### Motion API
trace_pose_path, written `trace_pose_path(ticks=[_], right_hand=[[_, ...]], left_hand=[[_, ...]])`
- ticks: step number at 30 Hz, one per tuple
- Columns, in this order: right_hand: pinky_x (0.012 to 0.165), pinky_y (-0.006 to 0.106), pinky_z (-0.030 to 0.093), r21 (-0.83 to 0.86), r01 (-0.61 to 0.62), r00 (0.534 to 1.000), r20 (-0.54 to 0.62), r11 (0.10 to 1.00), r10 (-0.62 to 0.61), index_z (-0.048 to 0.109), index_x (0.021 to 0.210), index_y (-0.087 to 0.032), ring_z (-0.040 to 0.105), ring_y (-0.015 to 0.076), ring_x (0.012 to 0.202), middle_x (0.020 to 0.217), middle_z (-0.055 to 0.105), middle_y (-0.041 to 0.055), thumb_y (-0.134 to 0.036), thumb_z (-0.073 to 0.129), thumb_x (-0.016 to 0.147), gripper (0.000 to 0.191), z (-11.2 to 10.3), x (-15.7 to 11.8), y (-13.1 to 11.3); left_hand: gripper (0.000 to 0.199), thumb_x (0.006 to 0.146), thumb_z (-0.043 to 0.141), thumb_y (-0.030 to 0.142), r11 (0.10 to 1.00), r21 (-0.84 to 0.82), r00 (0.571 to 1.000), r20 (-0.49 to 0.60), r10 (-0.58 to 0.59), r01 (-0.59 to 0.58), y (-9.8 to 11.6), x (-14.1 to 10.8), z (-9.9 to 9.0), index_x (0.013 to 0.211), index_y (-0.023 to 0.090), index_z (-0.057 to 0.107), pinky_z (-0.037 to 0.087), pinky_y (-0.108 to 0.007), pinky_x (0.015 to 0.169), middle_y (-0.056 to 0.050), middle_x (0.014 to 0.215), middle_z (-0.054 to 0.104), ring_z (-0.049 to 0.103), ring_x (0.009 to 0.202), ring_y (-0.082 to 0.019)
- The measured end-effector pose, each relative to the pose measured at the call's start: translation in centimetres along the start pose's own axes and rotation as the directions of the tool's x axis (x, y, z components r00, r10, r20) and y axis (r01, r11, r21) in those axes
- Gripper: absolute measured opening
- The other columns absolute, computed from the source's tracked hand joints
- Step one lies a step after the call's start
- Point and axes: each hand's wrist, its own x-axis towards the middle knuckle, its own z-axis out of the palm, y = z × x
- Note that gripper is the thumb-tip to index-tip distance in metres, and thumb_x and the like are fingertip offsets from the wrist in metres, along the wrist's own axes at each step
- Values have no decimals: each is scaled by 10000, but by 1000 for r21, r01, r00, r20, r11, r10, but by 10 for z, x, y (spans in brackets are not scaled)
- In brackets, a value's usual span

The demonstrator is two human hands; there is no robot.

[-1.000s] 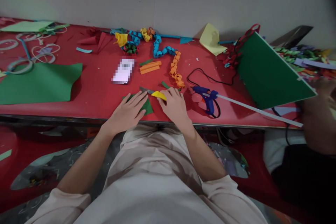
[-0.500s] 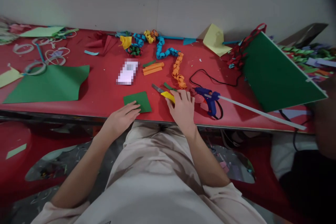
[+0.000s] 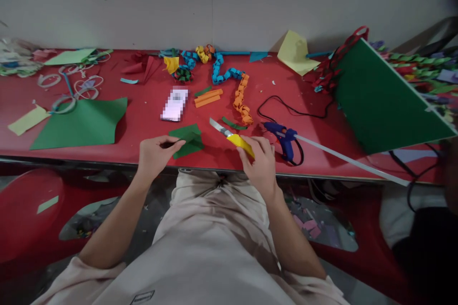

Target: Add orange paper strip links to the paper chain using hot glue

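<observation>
Near the table's front edge my left hand [image 3: 157, 152] pinches a small piece of green paper at its fingertips, just over the green paper [image 3: 189, 148] that lies on the red table. To the right, my right hand [image 3: 259, 159] is closed round a yellow utility knife [image 3: 240, 144]. The knife's blade is out and points up and left. Beyond the knife lie a green strip [image 3: 234, 125] and an orange paper chain [image 3: 240, 97]. Orange strips [image 3: 208, 98] sit between the chain and a blurred-out phone [image 3: 174, 104].
A blue glue gun [image 3: 282, 138] with a long white stick lies right of my right hand. A big green board [image 3: 386, 100] leans at the right, beside a person's dark sleeve. Green sheet [image 3: 86, 126] and tape rolls lie left; blue chain [image 3: 223, 75] lies at the back.
My left hand has gone from lying flat on the green paper to pinching a piece above it. My right hand has lifted the knife and shifted slightly right.
</observation>
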Motion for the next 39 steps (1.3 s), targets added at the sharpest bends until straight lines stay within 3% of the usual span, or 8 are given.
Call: trace_pose_path(ticks=[9, 14, 20, 25, 28, 32, 36, 39], right_hand=[[906, 403, 532, 89, -68, 998, 1, 994, 68, 656, 1248, -203, 681, 262, 1066, 1145, 705, 122, -406, 562, 1031, 312, 5, -11, 9], [852, 382, 521, -27, -90, 996, 5, 996, 90, 658, 1254, -212, 697, 267, 1034, 1151, 718, 113, -392, 565, 1028, 303, 13, -11, 11], [835, 383, 528, -73, -116, 993, -29, 991, 114, 656, 1260, -199, 699, 266, 966, 1134, 709, 119, -370, 571, 1021, 305, 16, -12, 13], [840, 399, 536, -103, -137, 990, -35, 985, 134, 661, 1253, -201, 703, 277, 958, 1145, 711, 122, -351, 595, 1008, 295, 18, -14, 11], [852, 404, 558, -17, -140, 989, -43, 990, 139, 670, 1236, -192, 703, 276, 981, 1129, 705, 127, -348, 595, 1006, 288, 17, -13, 13], [866, 379, 581, 186, -90, 991, -78, 978, 106, 683, 1210, -185, 700, 242, 970, 1073, 694, 123, -335, 603, 1004, 267, 7, -11, 14], [874, 372, 577, 217, -4, 993, -117, 976, 30, 695, 1224, -189, 689, 226, 962, 1062, 690, 118, -301, 627, 995, 263, -10, -18, 14], [892, 383, 557, 125, 23, 996, -89, 992, -12, 698, 1264, -221, 691, 237, 1013, 1104, 706, 109, -288, 634, 998, 281, -21, -29, 18]], left_hand=[[409, 912, 665, 563, 988, 47, 935, -319, 157, -150, 3, 4, 0, 1021, 171, 702, 540, -230, 679, -24, 796, 721, 690, 737, -143], [482, 947, 638, 568, 973, 8, 968, 103, 231, -233, -14, 18, 6, 1225, 182, 714, 582, -327, 884, -103, 1090, 746, 720, 991, -219], [665, 900, 733, 553, 619, 474, 780, 401, 481, -626, 4, 1, 13, 1477, 256, 588, 485, -613, 1061, -171, 1449, 597, 567, 1312, -401], [330, 1018, 618, 353, 535, 300, 602, 549, 580, -790, 4, -37, 17, 1284, 187, 717, 565, -486, 1092, -111, 1357, 710, 648, 1310, -302], [249, 1038, 557, 212, 615, 206, 628, 469, 621, -761, -3, -45, 15, 1197, 191, 748, 595, -396, 1085, -78, 1279, 759, 685, 1284, -236], [148, 990, 644, 225, 777, 101, 761, 316, 567, -621, -3, -39, 12, 1026, 193, 784, 641, -359, 984, -68, 1106, 812, 779, 1078, -212], [129, 838, 820, 323, 952, -42, 938, 164, 305, -302, 1, -23, 13, 814, 198, 797, 644, -367, 931, -59, 944, 826, 798, 951, -238], [210, 839, 788, 407, 991, -86, 979, 168, 119, -106, -1, -9, 14, 877, 202, 811, 631, -302, 805, -55, 919, 820, 777, 866, -205]])
